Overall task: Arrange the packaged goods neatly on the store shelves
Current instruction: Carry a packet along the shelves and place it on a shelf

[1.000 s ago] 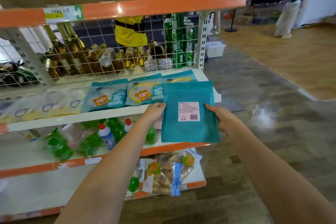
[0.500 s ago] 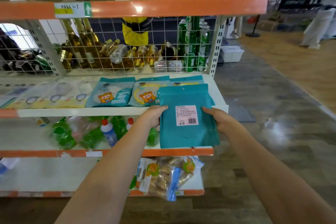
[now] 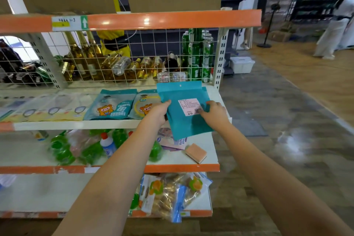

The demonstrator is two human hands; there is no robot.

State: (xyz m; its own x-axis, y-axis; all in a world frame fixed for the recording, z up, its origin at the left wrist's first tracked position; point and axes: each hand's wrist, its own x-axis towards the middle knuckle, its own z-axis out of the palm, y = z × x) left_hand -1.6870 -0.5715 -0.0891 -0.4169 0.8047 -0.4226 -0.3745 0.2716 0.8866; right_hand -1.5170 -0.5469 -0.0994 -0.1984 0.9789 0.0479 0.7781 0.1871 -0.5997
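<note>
Shelving (image 3: 118, 123) here is a white-and-orange rack with several tiers, bottles and green cans (image 3: 197, 55) crammed behind a wire grid up top, cartoon snack pouches (image 3: 111, 105) lying flat in a row on the middle tier, and a jumble of green stuff and a small white bottle (image 3: 107, 144) on the tier below. Next size down is the teal pouch (image 3: 186, 108), back side up with its white label showing, held over the right end of that middle tier with its top edge reaching toward the wire grid and its bottom hanging past the front lip. Left hand (image 3: 160, 112) pinches its left edge, thumb on top; right hand (image 3: 215, 113) lies on the face near the label with fingers curled over, looks like it's pressing and gripping the right side. Honestly the step is just laying it down in line with the other pouches, and to do it well I'd say flip it so the printed front shows like its neighbours, slide it fully back so nothing overhangs the lip, and butt its left edge against the yellow-ringed pouch (image 3: 146, 104) rather than covering it. Right now it seems to overlap that one a bit. Tiny thing: an orange sponge block (image 3: 195, 153) sits loose on the tier below.
</note>
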